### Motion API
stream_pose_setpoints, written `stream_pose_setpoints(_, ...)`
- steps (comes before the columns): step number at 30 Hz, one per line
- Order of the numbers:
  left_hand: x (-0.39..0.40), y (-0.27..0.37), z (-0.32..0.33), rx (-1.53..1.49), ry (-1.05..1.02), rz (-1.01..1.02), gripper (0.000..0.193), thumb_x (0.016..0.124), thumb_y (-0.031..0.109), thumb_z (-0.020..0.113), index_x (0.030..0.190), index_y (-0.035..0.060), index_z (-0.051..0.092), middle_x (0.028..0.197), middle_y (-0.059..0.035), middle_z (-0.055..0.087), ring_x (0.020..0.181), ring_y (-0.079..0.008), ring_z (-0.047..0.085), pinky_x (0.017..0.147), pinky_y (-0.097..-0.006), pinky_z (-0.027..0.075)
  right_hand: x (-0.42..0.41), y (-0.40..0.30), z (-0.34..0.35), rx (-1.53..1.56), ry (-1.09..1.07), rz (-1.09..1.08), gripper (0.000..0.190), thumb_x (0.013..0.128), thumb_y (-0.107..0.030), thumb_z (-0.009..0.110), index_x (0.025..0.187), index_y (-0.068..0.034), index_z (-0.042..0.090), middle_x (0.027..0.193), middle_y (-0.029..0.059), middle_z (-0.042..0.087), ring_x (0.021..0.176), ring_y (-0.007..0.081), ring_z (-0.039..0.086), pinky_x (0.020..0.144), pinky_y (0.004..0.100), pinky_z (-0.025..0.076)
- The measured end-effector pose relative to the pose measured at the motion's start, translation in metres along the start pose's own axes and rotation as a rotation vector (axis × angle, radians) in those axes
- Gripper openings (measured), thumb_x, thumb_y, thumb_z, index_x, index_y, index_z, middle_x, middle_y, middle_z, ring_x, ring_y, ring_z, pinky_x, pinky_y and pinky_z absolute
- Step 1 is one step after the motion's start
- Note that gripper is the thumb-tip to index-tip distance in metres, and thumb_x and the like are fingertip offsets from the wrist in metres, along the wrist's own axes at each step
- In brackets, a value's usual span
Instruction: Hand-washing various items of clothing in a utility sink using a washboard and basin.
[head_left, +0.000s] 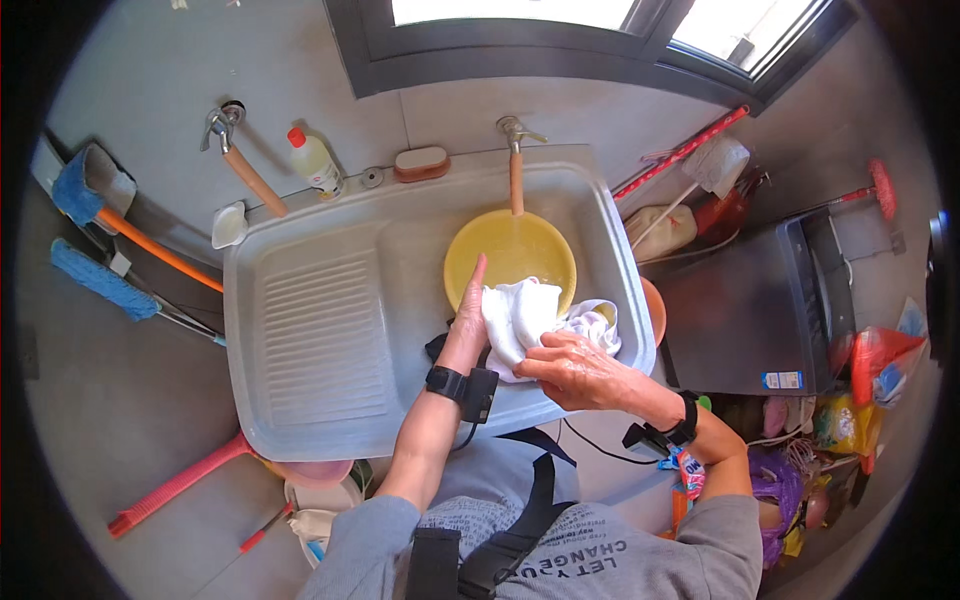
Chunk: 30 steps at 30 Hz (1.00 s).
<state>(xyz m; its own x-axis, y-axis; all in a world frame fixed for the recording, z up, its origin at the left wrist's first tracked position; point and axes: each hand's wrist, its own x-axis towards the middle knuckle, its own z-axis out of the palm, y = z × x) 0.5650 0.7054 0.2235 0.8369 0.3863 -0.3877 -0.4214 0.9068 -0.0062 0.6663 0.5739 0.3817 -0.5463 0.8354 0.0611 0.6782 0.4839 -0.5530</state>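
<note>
A white cloth (517, 319) is bunched up between my two hands over the near edge of a yellow basin (461, 259). My left hand (470, 315) supports it from the left, thumb pointing up, its other fingers hidden by the fabric. With bent fingers, my right hand (577, 367) grips the cloth's lower right side. Another pale cloth (600, 324) lies crumpled at the basin's right, partly behind my right hand. The basin sits in a grey laundry sink (420, 300), under a tap (514, 131) with an orange hose (516, 184) reaching over its rim.
A ribbed washboard (322, 330) forms the sink's left side. Along the back ledge stand a red-capped bottle (315, 165), a brush (421, 163) and a white scoop (229, 225). Dark fabric (435, 346) lies by my left wrist. Mops (105, 281) lean left; a dark appliance (739, 307) stands right.
</note>
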Motion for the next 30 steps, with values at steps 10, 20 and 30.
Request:
stream_pose_setpoints(10,-0.002,0.020,-0.048,0.281,0.208,0.137,0.050,0.074,0.040,0.066,0.101,0.0002,0.051,0.062,-0.0007,0.053,0.046,-0.0027,0.045,0.040,-0.0135,0.041,0.036,0.004,-0.024,0.407,-0.028,0.184,0.022,0.066,-0.014,0.067,0.084,-0.008,0.057,0.072,0.0082,0.055,0.069,0.0193,0.055,0.062,0.0298,0.043)
stream_pose_setpoints(20,-0.057,0.023,-0.001,0.336,-0.197,-0.018,0.073,0.069,0.052,0.064,0.122,0.0080,0.040,0.113,-0.0087,0.053,0.102,-0.0237,0.053,0.085,-0.0386,0.045,0.089,0.117,0.043,0.980,0.442,0.578,0.019,0.077,-0.023,0.062,0.080,-0.005,0.057,0.071,-0.0019,0.054,0.067,0.0054,0.050,0.059,0.0189,0.040)
stream_pose_setpoints(30,-0.055,0.012,0.011,0.300,-0.061,-0.075,0.043,0.070,0.014,0.060,0.111,0.0072,0.049,0.101,-0.0121,0.057,0.092,-0.0285,0.057,0.080,-0.0504,0.046,0.039,0.138,0.153,2.013,0.772,0.440,0.070,0.076,-0.058,0.051,0.121,-0.006,0.043,0.112,0.0103,0.053,0.100,0.0212,0.053,0.076,0.0350,0.047)
